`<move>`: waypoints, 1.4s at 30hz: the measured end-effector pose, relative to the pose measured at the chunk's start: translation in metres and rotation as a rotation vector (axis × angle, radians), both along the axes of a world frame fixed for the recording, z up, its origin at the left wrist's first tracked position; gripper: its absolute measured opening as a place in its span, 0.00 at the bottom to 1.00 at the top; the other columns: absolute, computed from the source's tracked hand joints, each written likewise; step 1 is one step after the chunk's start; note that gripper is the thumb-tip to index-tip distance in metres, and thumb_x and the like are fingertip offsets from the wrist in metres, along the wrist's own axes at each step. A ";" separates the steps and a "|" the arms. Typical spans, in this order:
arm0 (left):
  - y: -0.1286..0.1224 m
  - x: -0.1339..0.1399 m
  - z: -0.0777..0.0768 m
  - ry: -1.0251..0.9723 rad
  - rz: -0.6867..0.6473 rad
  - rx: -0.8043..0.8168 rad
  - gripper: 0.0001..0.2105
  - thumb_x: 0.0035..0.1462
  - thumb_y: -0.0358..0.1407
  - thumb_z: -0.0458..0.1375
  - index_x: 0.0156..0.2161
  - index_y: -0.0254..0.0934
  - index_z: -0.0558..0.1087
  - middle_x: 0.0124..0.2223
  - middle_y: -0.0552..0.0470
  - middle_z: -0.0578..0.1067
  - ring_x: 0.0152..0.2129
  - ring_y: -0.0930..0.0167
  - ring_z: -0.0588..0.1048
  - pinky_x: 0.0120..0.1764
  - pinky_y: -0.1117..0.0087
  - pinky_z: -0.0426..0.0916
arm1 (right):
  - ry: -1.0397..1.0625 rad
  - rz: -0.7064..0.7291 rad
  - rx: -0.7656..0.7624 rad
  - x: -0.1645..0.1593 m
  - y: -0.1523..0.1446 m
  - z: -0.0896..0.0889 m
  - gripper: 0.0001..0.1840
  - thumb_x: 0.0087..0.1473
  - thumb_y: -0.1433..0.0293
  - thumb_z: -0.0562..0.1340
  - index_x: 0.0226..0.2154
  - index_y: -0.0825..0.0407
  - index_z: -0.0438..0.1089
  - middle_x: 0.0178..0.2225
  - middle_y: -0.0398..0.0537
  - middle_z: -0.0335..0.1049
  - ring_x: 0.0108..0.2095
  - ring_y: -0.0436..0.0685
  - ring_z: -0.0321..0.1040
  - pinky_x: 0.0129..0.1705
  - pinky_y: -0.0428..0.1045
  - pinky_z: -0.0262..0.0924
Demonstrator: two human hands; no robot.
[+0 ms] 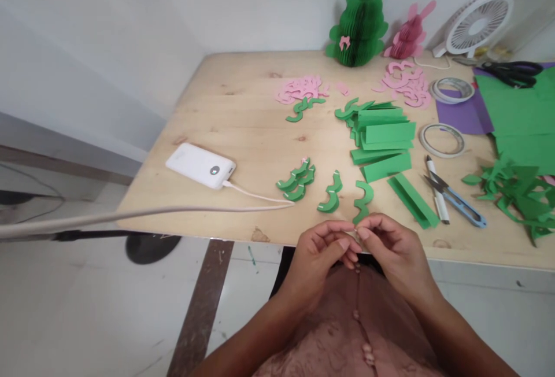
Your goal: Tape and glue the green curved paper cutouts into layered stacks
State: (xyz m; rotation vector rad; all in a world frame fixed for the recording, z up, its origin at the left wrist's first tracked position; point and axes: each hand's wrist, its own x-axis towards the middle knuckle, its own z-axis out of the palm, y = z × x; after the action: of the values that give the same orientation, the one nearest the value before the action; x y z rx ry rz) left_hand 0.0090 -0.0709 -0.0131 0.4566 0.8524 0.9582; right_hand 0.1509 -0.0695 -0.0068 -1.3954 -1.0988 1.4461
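Observation:
My left hand (325, 250) and my right hand (392, 250) meet at the table's front edge, fingertips nearly touching. Both are closed in a pinch around something tiny and pale that I cannot make out. Just beyond the fingertips lies a curved green paper piece (364, 195), its near end close to my fingers. Left of it sit a wavy green paper piece (332, 196) with small whitish strips and a pair of similar wavy green pieces (298, 179). To the right is a folded green paper strip (413, 200).
Folded green strips (385, 134), pink cutouts (303, 88), tape rolls (442, 140), a pen (441, 206), blue-handled scissors (466, 208) and green scraps (520, 192) cover the right. A power bank (199, 164) with its cable lies left. Paper rabbits (362, 30) and a fan (477, 24) stand behind.

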 end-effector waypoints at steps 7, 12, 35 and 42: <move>-0.002 -0.003 0.003 0.280 -0.001 0.201 0.10 0.55 0.32 0.58 0.43 0.34 0.73 0.29 0.51 0.76 0.25 0.75 0.73 0.29 0.74 0.69 | -0.105 -0.033 0.032 0.004 0.001 0.002 0.09 0.52 0.62 0.64 0.28 0.51 0.70 0.25 0.40 0.69 0.26 0.48 0.64 0.30 0.42 0.61; 0.006 -0.013 0.000 0.994 0.182 0.826 0.11 0.57 0.28 0.54 0.46 0.37 0.71 0.37 0.49 0.77 0.33 0.71 0.75 0.37 0.69 0.71 | -0.139 -0.139 0.032 0.011 0.004 0.001 0.09 0.50 0.62 0.65 0.27 0.51 0.71 0.26 0.41 0.69 0.27 0.48 0.63 0.30 0.42 0.59; 0.026 -0.008 -0.027 1.436 0.164 1.029 0.14 0.59 0.29 0.52 0.51 0.34 0.67 0.35 0.47 0.77 0.31 0.67 0.74 0.36 0.67 0.69 | -0.515 -0.072 0.408 0.009 0.004 -0.005 0.13 0.59 0.66 0.56 0.47 0.47 0.67 0.41 0.48 0.74 0.43 0.57 0.70 0.49 0.56 0.62; 0.021 -0.006 -0.029 1.402 0.165 1.011 0.13 0.60 0.29 0.52 0.49 0.33 0.69 0.36 0.45 0.77 0.30 0.67 0.74 0.35 0.67 0.69 | -0.822 0.053 0.690 0.002 0.009 -0.017 0.19 0.60 0.72 0.54 0.54 0.49 0.60 0.45 0.50 0.74 0.51 0.59 0.64 0.53 0.58 0.56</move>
State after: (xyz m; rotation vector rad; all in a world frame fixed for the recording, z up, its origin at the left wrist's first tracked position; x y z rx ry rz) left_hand 0.0029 -0.0502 -0.0424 2.1061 1.6009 1.1241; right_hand 0.1530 -0.0600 -0.0234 -1.4371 -1.9159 0.3720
